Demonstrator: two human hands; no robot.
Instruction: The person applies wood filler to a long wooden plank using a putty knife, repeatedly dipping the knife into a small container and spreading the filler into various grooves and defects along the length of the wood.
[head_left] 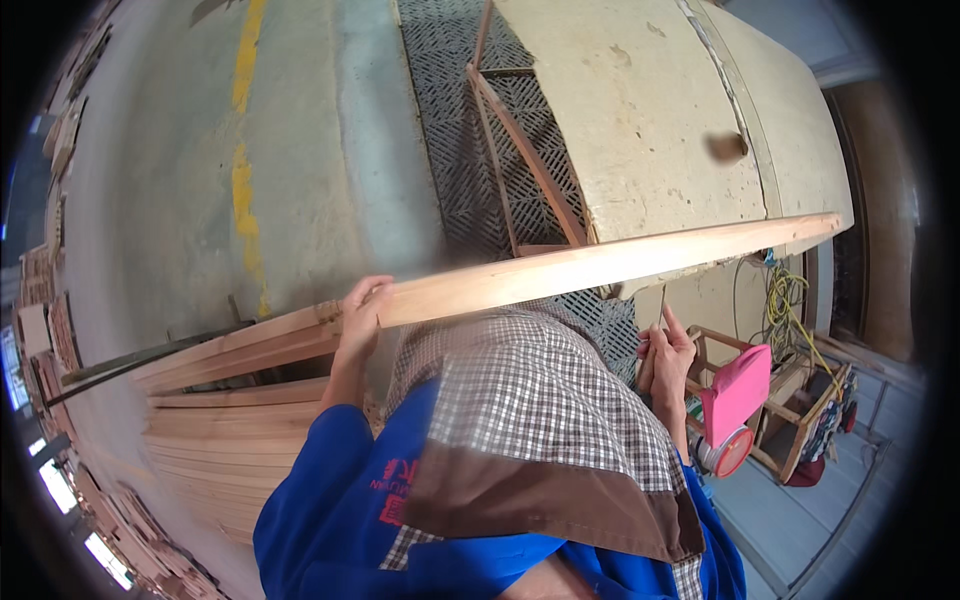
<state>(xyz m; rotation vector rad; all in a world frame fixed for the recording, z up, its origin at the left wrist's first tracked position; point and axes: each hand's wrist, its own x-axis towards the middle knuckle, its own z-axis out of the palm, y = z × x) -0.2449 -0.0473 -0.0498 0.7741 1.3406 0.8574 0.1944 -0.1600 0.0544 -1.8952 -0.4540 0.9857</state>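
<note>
Plank (590, 265) x1, L fingers (372, 286) clamped on it, R fingers (676, 330) round 1 thin tool (663, 300)

Wears a bright blue fabric top (345, 540) with loose sleeves (315, 460) and red printed lettering (393, 508) in front. Over it, wears a brown-and-white checked cloth apron (545, 390) with a plain dark-brown band (560, 508) along the top and checked straps (408, 548).

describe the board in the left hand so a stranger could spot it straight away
Find the cream bench top at upper right. A long pale board slants across its near edge, its left end in the left hand. Unlike the stacked boards at lower left, it alone is held.
</note>
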